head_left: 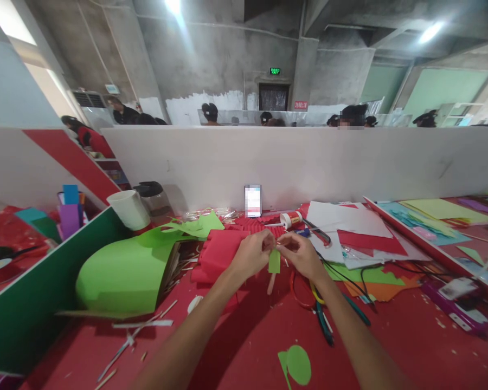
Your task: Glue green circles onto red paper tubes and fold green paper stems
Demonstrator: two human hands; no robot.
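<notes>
Beyond the paper strip (274, 262), a phone (252, 201) stands before the partition (211, 160), mug (129, 209) to its left, sheets (345, 218) right.

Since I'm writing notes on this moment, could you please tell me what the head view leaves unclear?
In the head view:
Green strip: top end hidden by the fingers of the left hand and right hand.
Teal handles: the right forearm hides whether they join.
Phone: screen text blurred.
Red-and-white roll: label too small to read.
Left forearm: cut off by the bottom edge.
</notes>
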